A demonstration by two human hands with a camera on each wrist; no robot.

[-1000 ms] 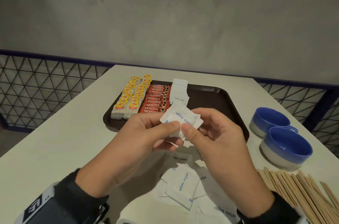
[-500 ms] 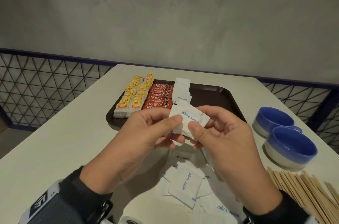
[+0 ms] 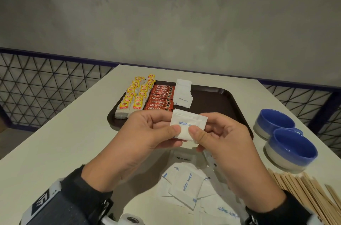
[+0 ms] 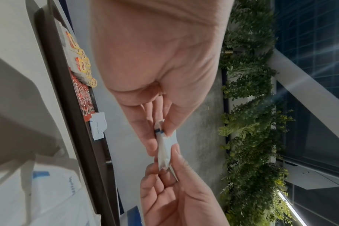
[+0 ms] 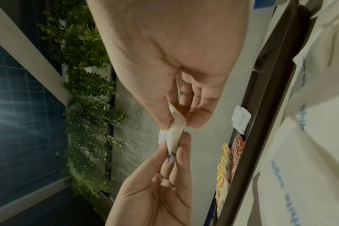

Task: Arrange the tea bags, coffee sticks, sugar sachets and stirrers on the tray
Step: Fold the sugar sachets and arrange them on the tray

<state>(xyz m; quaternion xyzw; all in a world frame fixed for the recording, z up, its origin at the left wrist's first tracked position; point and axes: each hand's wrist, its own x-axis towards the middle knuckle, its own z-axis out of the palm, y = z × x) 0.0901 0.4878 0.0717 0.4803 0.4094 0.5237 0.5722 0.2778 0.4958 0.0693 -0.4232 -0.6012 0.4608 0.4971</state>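
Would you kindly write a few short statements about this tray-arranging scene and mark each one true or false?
1. Both the left hand and the right hand pinch the white paper sugar sachets above the near edge of the dark brown plastic tray. True.
2. The thin wooden stirrers already lie on the tray. False: they lie on the white table, near the right hand.
3. The red coffee sticks sit between the yellow-tagged tea bags and a row of sugar sachets. True.
4. The two blue and white ceramic cups stand on the tray. False: they stand on the table, right of it.
5. No sugar sachets remain off the tray. False: loose sachets lie on the table under the hands.
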